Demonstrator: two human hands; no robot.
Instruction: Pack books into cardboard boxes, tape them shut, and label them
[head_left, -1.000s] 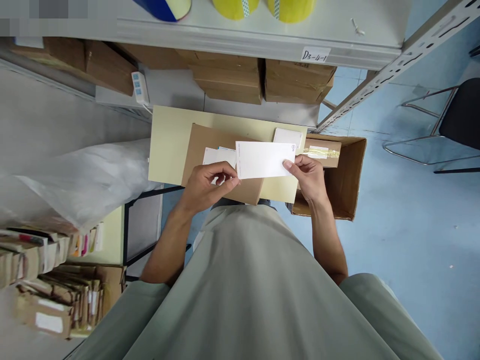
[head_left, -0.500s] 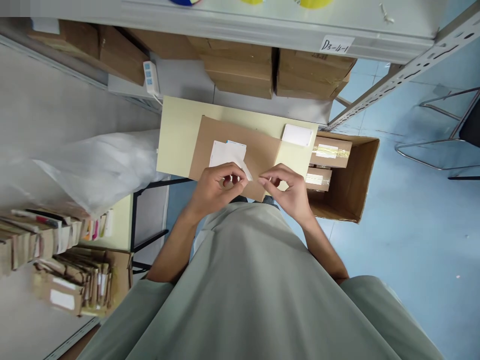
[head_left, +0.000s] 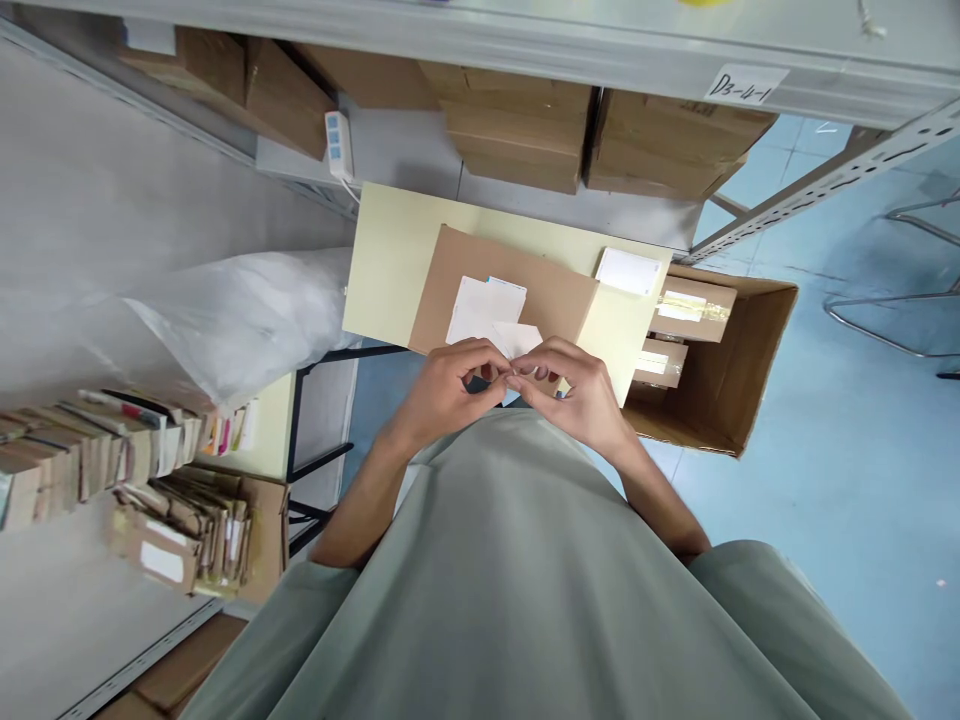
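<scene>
My left hand [head_left: 461, 385] is closed in a pinch on a small white paper slip [head_left: 519, 338]. My right hand [head_left: 574, 385] is pinched too, its fingertips meeting the left ones at the slip's near edge. The fingers partly hide the slip. Just beyond, white sheets of paper [head_left: 471, 308] lie on a flat brown cardboard piece [head_left: 427, 300]. That cardboard rests on a pale yellow table [head_left: 382, 240].
A white stack of paper [head_left: 628, 271] sits at the table's right end. An open carton [head_left: 765, 350] with small taped boxes stands on the right. Cardboard boxes [head_left: 517, 120] and a power strip [head_left: 339, 145] are behind. Plastic bagging [head_left: 255, 310] and packed envelopes [head_left: 180, 540] are at left.
My right hand has come in to meet the left at the paper slip; before, their fingertips were apart. The view has shifted, so the surroundings appear further right.
</scene>
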